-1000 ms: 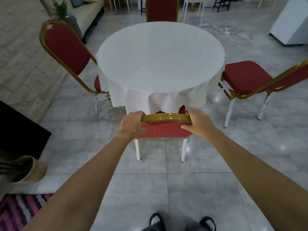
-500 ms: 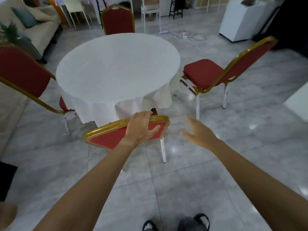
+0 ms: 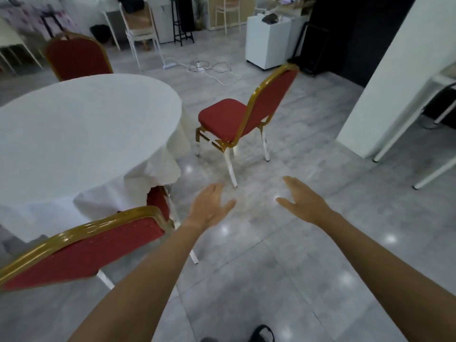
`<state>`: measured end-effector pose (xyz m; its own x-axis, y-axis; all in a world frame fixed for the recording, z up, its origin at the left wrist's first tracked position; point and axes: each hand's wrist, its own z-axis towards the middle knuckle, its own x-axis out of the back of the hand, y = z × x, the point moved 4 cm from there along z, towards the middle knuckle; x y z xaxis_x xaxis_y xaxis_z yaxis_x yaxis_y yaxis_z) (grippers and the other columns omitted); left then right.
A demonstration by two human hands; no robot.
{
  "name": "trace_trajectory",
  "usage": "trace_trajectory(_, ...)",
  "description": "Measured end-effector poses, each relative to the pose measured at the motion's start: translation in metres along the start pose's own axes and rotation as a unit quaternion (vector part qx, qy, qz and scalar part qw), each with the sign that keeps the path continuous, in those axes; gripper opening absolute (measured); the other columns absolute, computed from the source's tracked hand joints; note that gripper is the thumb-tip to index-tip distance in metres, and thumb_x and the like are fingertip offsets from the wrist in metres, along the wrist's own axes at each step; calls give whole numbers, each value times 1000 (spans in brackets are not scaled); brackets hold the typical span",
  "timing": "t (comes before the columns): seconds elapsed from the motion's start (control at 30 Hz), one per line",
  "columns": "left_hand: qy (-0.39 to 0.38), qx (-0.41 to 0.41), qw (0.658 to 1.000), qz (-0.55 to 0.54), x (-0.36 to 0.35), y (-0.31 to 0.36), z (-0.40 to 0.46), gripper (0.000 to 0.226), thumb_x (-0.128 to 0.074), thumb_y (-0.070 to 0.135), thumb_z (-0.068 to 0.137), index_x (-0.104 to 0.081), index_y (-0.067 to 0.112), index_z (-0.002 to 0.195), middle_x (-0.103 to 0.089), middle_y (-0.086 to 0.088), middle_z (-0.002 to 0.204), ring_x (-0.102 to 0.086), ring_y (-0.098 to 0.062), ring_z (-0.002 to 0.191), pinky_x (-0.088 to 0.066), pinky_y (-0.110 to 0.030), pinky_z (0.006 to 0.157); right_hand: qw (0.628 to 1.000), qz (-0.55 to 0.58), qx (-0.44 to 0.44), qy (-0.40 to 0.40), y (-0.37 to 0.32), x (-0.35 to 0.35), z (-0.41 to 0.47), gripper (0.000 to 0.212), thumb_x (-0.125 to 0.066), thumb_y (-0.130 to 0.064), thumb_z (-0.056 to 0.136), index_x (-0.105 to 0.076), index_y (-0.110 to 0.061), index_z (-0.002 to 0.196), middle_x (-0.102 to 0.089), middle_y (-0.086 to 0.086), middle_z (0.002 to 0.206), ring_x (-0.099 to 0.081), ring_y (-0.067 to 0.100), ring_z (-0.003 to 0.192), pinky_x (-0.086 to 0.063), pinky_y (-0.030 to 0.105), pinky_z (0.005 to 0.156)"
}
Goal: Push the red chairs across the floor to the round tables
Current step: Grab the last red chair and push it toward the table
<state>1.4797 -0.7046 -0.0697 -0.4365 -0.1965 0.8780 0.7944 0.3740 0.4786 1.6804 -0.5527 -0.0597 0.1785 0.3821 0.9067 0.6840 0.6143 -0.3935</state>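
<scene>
Bare forearms, seemingly dark sandal (image 3: 262,332)

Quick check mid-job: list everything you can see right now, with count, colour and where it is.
round table: 1, white cloth, left of centre
red chairs: 3, red with gold frames; one tucked under the table's near edge, one behind the table, one standing apart to the table's right
white chairs: a stack, back centre
cables: white, on the floor at the back
white cabinet: 1, back right
black stool: 1, back centre
white table: 1, right edge, partly seen
floor: grey tiles
shoe: 1, black, bottom edge
left hand: open, empty
right hand: open, empty
</scene>
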Motion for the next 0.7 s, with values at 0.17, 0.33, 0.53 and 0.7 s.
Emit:
trace_trajectory(0.17,-29,-37,999,-1,-37,46,33,62,-48,49,91,-39,8,135,-46,-13,139,-43,-28,127,-36,-40,106,999,17,-41,9,57,21,-1,71,-48,-46,91,-19,-11,146,-23,9,155,-20,23,143,-22,40,114)
trace_trajectory(0.33,-35,-35,999,-8,-54,60,77,61,-47,51,91,-37,11,136,-46,-10,140,-44,-26,127,-37,-38,104,998,27,-61,17,90,33,26,71,-48,-45,92,-18,-11,146,-23,10,155,-21,26,143,-24,41,113)
trace_trajectory(0.53,-49,-2,998,-25,-75,45,139,65,-46,51,91,-32,12,141,-39,-9,147,-35,-23,135,-30,-35,110,998,29,-52,-21,111,23,95,71,-46,-46,92,-17,-11,147,-21,9,156,-17,21,144,-19,37,116)
trace_trajectory(0.7,-45,30,998,-31,-78,27,227,66,-48,50,90,-32,7,137,-44,-13,141,-42,-26,127,-37,-36,103,998,21,-51,-34,129,46,186,70,-46,-46,92,-18,-12,147,-23,8,155,-19,21,144,-21,38,116)
